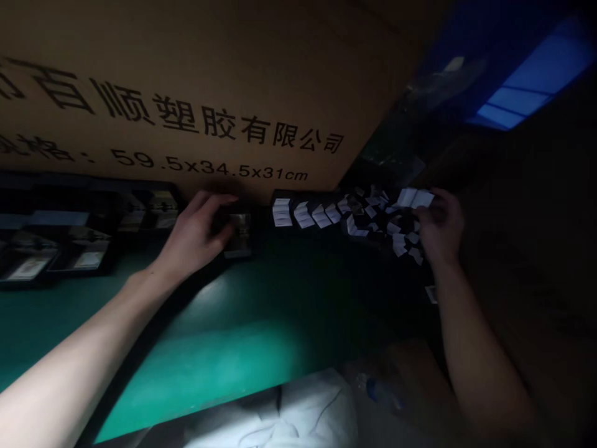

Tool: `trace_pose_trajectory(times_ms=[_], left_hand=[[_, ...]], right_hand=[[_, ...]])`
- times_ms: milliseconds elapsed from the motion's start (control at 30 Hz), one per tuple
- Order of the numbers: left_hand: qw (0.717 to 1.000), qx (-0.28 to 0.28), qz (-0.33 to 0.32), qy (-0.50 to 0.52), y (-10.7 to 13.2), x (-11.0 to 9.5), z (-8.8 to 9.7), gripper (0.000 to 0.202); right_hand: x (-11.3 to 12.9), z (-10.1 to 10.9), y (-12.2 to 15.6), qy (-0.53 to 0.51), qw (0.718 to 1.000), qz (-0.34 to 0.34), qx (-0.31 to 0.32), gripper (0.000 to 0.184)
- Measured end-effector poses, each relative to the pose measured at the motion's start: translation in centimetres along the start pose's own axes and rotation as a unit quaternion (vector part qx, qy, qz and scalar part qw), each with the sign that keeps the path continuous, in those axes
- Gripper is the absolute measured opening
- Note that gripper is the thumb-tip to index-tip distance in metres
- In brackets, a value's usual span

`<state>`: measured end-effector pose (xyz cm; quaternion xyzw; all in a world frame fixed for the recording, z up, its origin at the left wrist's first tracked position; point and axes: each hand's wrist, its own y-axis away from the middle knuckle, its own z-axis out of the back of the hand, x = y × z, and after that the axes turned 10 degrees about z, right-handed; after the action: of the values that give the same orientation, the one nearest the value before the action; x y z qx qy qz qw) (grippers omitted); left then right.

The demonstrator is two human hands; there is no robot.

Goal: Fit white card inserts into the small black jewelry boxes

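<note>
Free passage: you have open room across the smooth green work mat (pixel 224 348) at centre, below your left hand (pixel 196 233) and right hand (pixel 438 227).

Obstacles: tall brown corrugated carton (pixel 186 99), upper frame; black rectangular trays (pixel 56 230), far left; white folded paper cards (pixel 345 214), upper right; crumpled white cloth (pixel 280 417), bottom centre.

At 9 o'clock, the left hand (pixel 196 233) curves over a small dark framed piece (pixel 239 236), fingers touching it, with black trays (pixel 60 230) farther along. At 3 o'clock, the right hand (pixel 438 227) pinches white folded cards (pixel 413 198), at the end of a straggling line of white paper pieces (pixel 321 214) on dark trays. A cardboard carton (pixel 186 93) printed with Chinese characters and "59.5x34.5x31cm" fills 12 o'clock. A green table (pixel 209 354) runs below, with white cloth (pixel 280 417) at 6 o'clock and a plastic bottle (pixel 377 389) at 5.
</note>
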<state>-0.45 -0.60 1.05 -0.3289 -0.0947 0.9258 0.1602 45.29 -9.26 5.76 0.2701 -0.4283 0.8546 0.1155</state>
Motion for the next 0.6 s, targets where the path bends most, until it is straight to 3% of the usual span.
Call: trace_pose_trajectory(times_ms=[100,167,267,367,433,533,600], left_hand=[[0.998,0.029,0.049,0.041,-0.2,0.4,-0.6,0.055],[0.992,0.050,0.092,0.074,-0.2,0.5,-0.9,0.059],[0.985,0.053,0.120,0.114,-0.3,0.7,-1.2,0.057],[0.982,0.053,0.117,0.141,-0.3,0.9,-1.5,0.059],[0.978,0.058,0.120,0.159,-0.3,1.0,-1.7,0.062],[0.969,0.063,0.142,0.190,-0.3,0.8,-1.8,0.067],[0.961,0.071,0.154,0.217,-0.3,0.5,-1.7,0.066]], right_hand=[[2.4,-0.8,1.5,-0.079,0.996,-0.005,0.034,0.054],[4.1,-1.6,3.2,-0.154,0.981,-0.011,0.115,0.050],[6.4,-3.3,6.4,-0.237,0.926,-0.027,0.293,0.041],[8.2,-5.6,9.7,-0.275,0.876,-0.038,0.395,0.036],[8.8,-7.3,11.4,-0.265,0.883,-0.001,0.388,0.033],[9.0,-9.2,13.1,-0.209,0.923,0.109,0.304,0.027],[9.1,-9.8,13.7,-0.195,0.930,0.156,0.271,0.025]])
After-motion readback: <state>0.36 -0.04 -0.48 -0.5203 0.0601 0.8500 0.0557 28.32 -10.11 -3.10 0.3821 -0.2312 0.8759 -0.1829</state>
